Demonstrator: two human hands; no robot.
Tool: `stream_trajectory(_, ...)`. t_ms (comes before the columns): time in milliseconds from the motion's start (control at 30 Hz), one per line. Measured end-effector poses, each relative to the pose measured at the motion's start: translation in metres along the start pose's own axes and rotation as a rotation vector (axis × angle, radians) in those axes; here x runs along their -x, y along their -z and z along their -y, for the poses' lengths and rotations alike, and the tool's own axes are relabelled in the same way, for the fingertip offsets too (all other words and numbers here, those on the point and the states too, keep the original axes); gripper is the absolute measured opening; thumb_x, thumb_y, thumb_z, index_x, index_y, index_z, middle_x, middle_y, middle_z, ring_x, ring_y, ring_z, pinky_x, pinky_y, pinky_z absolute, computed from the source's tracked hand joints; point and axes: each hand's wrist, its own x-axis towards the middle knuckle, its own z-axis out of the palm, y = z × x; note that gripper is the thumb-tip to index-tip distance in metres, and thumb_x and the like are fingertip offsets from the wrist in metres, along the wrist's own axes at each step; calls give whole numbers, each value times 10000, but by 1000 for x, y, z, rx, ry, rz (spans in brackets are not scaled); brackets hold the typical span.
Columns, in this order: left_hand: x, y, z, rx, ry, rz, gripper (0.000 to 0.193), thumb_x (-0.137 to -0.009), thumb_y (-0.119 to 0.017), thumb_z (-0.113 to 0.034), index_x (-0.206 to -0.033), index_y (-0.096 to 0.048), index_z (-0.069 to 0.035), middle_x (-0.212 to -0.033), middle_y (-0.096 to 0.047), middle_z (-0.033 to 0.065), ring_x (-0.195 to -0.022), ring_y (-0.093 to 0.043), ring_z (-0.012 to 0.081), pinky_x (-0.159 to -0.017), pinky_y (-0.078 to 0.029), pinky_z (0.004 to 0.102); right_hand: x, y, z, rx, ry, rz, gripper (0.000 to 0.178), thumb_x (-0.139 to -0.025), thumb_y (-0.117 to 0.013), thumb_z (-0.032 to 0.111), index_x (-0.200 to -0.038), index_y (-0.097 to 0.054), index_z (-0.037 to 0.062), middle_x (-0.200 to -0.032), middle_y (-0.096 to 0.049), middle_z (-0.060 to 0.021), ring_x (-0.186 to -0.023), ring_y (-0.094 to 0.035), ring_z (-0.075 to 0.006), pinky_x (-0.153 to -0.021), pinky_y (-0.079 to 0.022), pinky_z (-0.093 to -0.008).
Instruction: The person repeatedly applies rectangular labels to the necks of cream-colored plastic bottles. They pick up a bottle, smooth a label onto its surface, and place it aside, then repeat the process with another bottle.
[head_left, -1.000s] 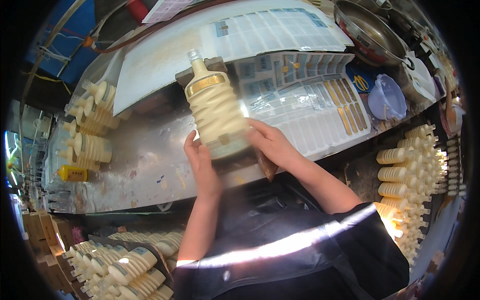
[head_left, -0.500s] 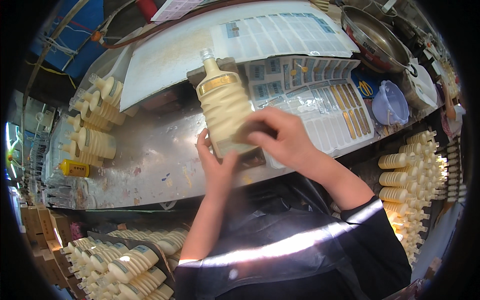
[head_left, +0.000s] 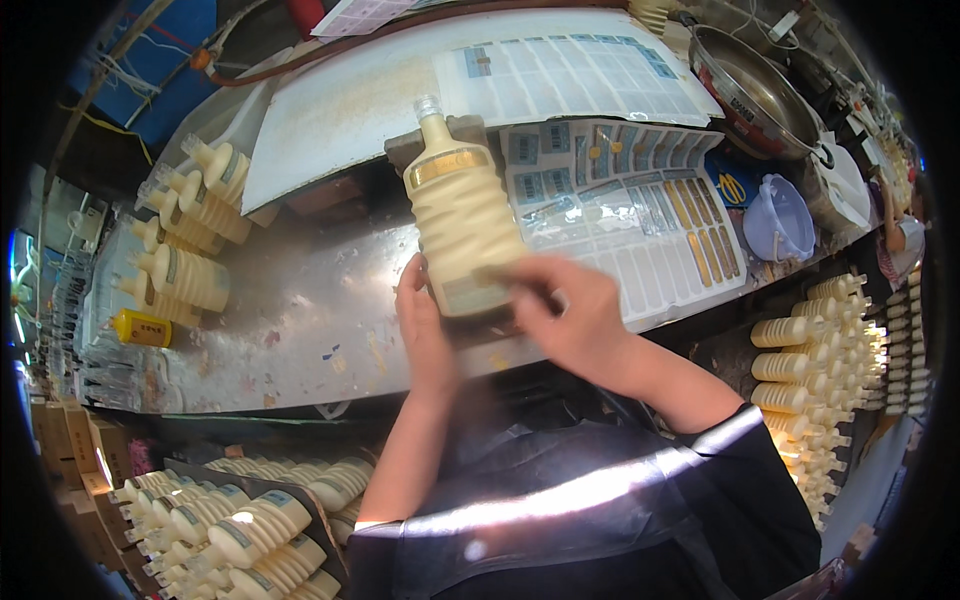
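A cream bottle with a rippled body, clear neck and gold band lies tilted with its neck pointing away, resting on a dark block. My left hand holds the bottle's lower left side, fingers along its edge. On the lower right of the body, my right hand is closed in a pinch, blurred by motion. Something small and dark shows at its fingertips; I cannot make out what it is. A pale label panel sits low on the bottle's face. To the right lie sticker sheets with blue and gold labels.
Several cream bottles stand at the left of the metal bench, near a yellow container. At the right are a lavender bucket and a large pan. More bottles are stacked below left and right.
My right hand has moved slightly nearer to me and to the right along the bottle's lower part. My left hand keeps its hold, and the bottle stays on the block.
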Motion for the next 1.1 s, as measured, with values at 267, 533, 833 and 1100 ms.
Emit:
stream_trajectory(267,-5,-15,2,-334,-103,-62,607,-1053,-452,-349,-1518,-376,33,-1449,-435,206,-1374,-392,331,-1193,-261,450,8,-24,-17,29,-202,-72,308,-952,-517,66,-1249,-515,-14,-1210,-580,-253,-1142,-578,-426,-999,-464,-480)
stream_trajectory(533,-1,-5,18,-36,-41,23,621,-1060,-451,-350,-1534,-350,38,-1488,-415,203,-1418,-386,316,-1208,-273,429,25,-22,-73,7,-204,-285,339,-968,-565,87,-1290,-519,-13,-1186,-631,-182,-1120,-624,-316,-993,-488,-404)
stream_trajectory(833,1,10,14,-505,-356,15,801,-768,-830,-181,-1473,-495,-3,-1339,-565,170,-1260,-532,341,-1088,-418,448,5,-1,-50,167,100,-189,254,-906,-682,32,-1159,-657,23,-1011,-701,-144,-893,-698,-312,-804,-565,-360)
stream_trajectory(1100,-2,2,-10,-653,-587,-109,727,-674,-877,-184,-1346,-642,-34,-1179,-634,124,-1107,-588,330,-1002,-436,437,0,-3,-2,249,565,31,270,-761,-737,79,-1027,-695,61,-979,-735,-91,-816,-713,-281,-710,-560,-381)
